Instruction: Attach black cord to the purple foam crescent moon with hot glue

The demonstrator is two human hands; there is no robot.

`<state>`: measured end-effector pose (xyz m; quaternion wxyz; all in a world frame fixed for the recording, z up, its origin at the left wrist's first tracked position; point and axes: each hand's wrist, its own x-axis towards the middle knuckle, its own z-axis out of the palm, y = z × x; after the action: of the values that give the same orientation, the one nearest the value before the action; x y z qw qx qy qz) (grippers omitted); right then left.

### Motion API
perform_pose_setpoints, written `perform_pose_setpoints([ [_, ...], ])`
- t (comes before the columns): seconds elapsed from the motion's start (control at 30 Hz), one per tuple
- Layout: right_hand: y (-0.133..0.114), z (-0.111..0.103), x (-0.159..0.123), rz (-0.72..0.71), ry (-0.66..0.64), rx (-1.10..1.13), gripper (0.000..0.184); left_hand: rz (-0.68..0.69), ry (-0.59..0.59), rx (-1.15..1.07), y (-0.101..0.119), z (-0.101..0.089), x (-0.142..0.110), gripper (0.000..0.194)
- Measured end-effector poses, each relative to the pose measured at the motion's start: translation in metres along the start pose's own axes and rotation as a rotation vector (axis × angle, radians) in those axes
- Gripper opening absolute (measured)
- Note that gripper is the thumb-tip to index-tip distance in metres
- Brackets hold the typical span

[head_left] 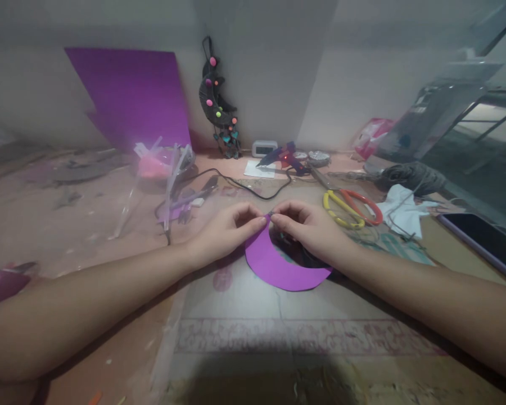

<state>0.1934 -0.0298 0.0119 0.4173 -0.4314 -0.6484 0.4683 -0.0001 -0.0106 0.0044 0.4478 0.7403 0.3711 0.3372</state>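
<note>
A purple crescent cut from paper or card (290,279) lies on the work mat with its curved belly toward me. My left hand (236,222) pinches its upper tip between thumb and fingers. Right beside it, my right hand (306,222) is closed in a pinch at the same tip, the fingertips of both hands almost touching. A small dark bit, too tiny to identify, shows between them. The right hand hides the crescent's other end, and its inner curve is in shadow.
Scissors with yellow and orange handles (349,209), a glue gun (284,157), grey yarn (413,179) and a phone (484,242) surround the mat (244,304). Behind stand a purple sheet (139,95) and a decorated dark crescent (211,101). Glue sticks (172,185) lie left.
</note>
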Motion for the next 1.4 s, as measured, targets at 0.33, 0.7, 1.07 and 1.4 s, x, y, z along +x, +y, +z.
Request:
perform_pose_setpoints([
  [0.33,-0.0008,-0.0005,0.0007,0.002,0.026,0.001,0.024,0.004,-0.013,-0.029,-0.0007,-0.0001,0.0009,0.025],
  [0.7,0.0007,-0.0003,0.0003,-0.026,0.000,-0.081,0.018,0.005,-0.012,-0.005,-0.0018,0.0001,0.0017,0.024],
  [1.07,0.0013,0.0004,0.0007,-0.027,0.013,-0.036,0.026,0.007,-0.019,-0.021,-0.0045,-0.0003,0.0028,0.024],
  [1.4,0.0021,0.0001,0.0005,-0.028,0.016,-0.088,0.018,0.015,-0.025,0.002,-0.0045,0.0003,0.0023,0.025],
])
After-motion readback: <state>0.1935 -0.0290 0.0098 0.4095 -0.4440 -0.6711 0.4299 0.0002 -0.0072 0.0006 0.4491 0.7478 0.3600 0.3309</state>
